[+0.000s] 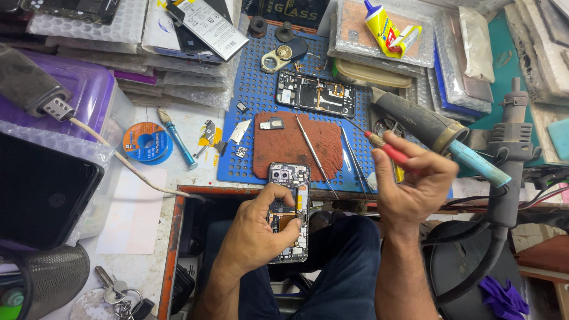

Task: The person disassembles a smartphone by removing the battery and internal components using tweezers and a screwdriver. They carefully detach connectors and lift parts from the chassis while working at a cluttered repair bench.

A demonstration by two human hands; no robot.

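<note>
Smartphone (288,210) with its back cover off lies over the person's lap at the near edge of the table (195,127), circuit board and camera module exposed. The left hand (261,228) wraps it from the side, thumb resting on the open board area. The right hand (415,184) pinches a red-handled screwdriver (388,149) between thumb and fingertips, raised beside the phone. It looks light, stiff and fragile; best gripped by the frame edges, off the bare parts. A second opened phone (315,93) rests on the blue perforated mat (261,89), metal tweezers (314,155) on the brown pad (287,145).
</note>
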